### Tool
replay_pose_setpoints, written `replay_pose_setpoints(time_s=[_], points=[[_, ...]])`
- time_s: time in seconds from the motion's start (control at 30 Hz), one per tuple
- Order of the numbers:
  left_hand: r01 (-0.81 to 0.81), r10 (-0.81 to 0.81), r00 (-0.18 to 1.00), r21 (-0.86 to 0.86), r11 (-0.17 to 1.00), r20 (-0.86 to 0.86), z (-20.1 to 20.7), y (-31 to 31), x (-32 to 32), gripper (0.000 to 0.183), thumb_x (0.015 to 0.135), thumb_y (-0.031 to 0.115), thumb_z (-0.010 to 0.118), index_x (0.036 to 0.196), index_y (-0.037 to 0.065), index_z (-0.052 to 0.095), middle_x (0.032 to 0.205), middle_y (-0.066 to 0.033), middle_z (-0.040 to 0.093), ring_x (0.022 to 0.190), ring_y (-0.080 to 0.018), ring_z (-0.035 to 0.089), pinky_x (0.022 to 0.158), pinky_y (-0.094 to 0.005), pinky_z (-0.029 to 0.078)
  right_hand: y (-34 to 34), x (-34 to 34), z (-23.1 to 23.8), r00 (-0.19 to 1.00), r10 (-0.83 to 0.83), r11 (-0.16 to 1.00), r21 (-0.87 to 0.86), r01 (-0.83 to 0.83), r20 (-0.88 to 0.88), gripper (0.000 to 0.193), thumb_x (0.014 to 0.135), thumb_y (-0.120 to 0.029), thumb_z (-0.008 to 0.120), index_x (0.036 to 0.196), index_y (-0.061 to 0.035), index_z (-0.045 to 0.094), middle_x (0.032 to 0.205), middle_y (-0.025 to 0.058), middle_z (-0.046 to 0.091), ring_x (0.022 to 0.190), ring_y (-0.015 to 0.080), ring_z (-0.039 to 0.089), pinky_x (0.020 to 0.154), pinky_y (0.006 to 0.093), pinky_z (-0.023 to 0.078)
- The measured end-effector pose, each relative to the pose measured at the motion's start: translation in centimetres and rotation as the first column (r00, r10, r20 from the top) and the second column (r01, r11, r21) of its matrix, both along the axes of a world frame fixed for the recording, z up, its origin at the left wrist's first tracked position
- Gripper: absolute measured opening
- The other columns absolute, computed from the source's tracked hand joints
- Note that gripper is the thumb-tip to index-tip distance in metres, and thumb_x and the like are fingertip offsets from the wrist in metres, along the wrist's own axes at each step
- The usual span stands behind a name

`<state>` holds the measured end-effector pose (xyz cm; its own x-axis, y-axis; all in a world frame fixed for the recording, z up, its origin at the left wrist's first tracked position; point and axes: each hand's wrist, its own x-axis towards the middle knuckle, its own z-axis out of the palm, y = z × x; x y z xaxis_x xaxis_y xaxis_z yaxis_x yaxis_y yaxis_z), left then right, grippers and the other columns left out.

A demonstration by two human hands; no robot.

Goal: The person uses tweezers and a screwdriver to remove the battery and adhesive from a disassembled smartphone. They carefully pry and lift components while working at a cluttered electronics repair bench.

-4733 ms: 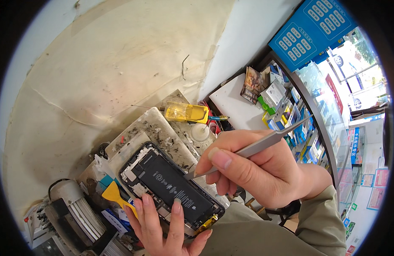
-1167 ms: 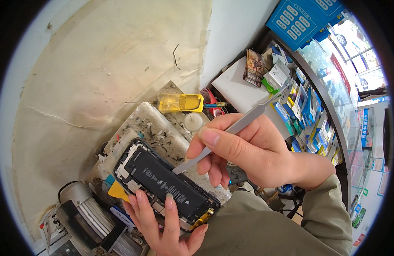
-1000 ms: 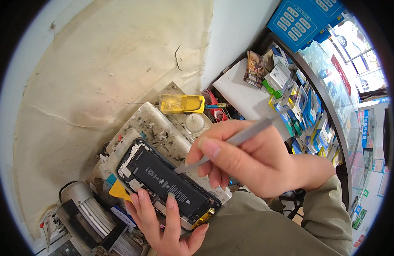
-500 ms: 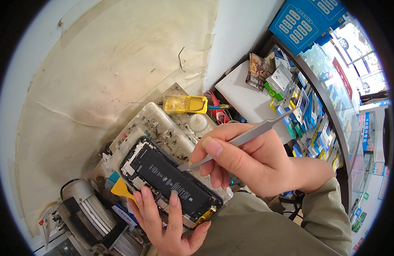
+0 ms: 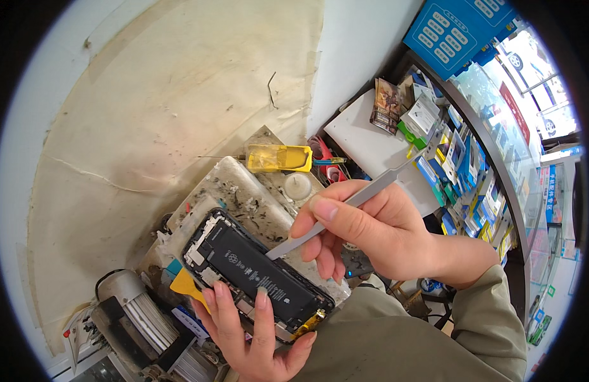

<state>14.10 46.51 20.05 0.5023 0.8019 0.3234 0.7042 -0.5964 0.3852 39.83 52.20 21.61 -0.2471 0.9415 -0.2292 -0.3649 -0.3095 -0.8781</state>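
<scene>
An opened smartphone (image 5: 195,256) lies tilted on a dirty whitish block, its inside facing up and its black battery (image 5: 246,263) exposed. My left hand (image 5: 250,331) holds the phone by its near left side, fingertips over the edge and on the battery, thumb at the lower end. Pinched in my right hand (image 5: 383,235) is a thin metal pry tool (image 5: 371,190). Its flat end touches the battery's right long edge, and its narrow end points up and right. Yellow film (image 5: 308,325) shows at the phone's lower corner. A yellow plastic piece (image 5: 186,285) sits beside the phone's left side.
The scuffed block (image 5: 234,191) carries dark scraps. Beyond it are a yellow plastic case (image 5: 278,158) and a round white lid (image 5: 297,186). A grey motor-like machine (image 5: 138,312) stands at lower left. Packaged goods (image 5: 460,165) crowd the glass counter on the right.
The pry tool's upper end has swung down and left, with its flat end still at the battery's edge. My right hand has turned slightly; my left keeps its hold on the phone.
</scene>
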Motion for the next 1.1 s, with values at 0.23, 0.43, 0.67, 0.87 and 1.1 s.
replay_pose_setpoints(time_s=[0.23, 0.43, 0.67, 0.87, 1.1], points=[[0.003, -0.003, 1.000, 0.003, 1.000, 0.004, 0.0, 0.1, 0.0, 0.074, 0.106, 0.059, 0.058, 0.149, -0.001, 0.062, 0.162, -0.0370, 0.041, 0.154, -0.0537, 0.035, 0.128, -0.0641, 0.018, 0.0, 0.1, -0.9, 0.999, -0.008, 1.000, -0.003, 0.008, -0.049, 0.039, 0.118, -0.024, 0.044, 0.119, 0.0066, 0.068, 0.091, 0.0140, 0.075, 0.072, 0.0171, 0.073, 0.058, 0.0285, 0.058], [-0.002, 0.002, 1.000, 0.002, 1.000, 0.006, 0.0, 0.0, 0.0, 0.074, 0.106, 0.059, 0.058, 0.149, -0.001, 0.062, 0.163, -0.0365, 0.041, 0.155, -0.0531, 0.035, 0.128, -0.0638, 0.018, 0.1, 0.1, -1.3, 0.996, -0.009, 0.999, -0.043, 0.005, -0.087, 0.041, 0.118, -0.026, 0.043, 0.119, 0.0064, 0.067, 0.093, 0.0162, 0.076, 0.071, 0.0199, 0.074, 0.057, 0.0296, 0.058], [-0.003, 0.002, 1.000, 0.005, 1.000, 0.023, -0.3, 0.0, 0.0, 0.074, 0.106, 0.060, 0.059, 0.149, 0.000, 0.062, 0.164, -0.0358, 0.040, 0.157, -0.0533, 0.031, 0.128, -0.0653, 0.016, 0.1, 0.1, -1.7, 0.974, -0.037, 0.995, -0.100, 0.015, -0.222, 0.037, 0.117, -0.027, 0.050, 0.116, 0.0034, 0.071, 0.089, 0.0111, 0.075, 0.072, 0.0152, 0.072, 0.060, 0.0285, 0.058], [-0.033, 0.029, 0.996, -0.050, 0.998, -0.085, -0.3, -0.5, -0.4, 0.081, 0.102, 0.063, 0.058, 0.155, 0.002, 0.054, 0.163, -0.0397, 0.037, 0.153, -0.0592, 0.034, 0.123, -0.0706, 0.025, -0.5, 0.0, -0.8, 0.991, -0.066, 0.996, -0.060, 0.059, -0.119, 0.032, 0.116, -0.024, 0.053, 0.117, 0.0027, 0.070, 0.087, 0.0074, 0.073, 0.072, 0.0113, 0.070, 0.060, 0.0262, 0.056], [-0.060, 0.057, 0.996, -0.037, 0.998, -0.068, -0.2, -0.7, -0.3, 0.079, 0.103, 0.061, 0.056, 0.154, 0.002, 0.055, 0.163, -0.0398, 0.038, 0.151, -0.0574, 0.037, 0.124, -0.0700, 0.023, -0.6, -0.7, 1.2, 0.975, -0.004, 0.977, 0.209, -0.043, 0.222, 0.033, 0.116, -0.020, 0.051, 0.118, 0.0058, 0.070, 0.091, 0.0087, 0.074, 0.073, 0.0094, 0.070, 0.062, 0.0231, 0.056]])
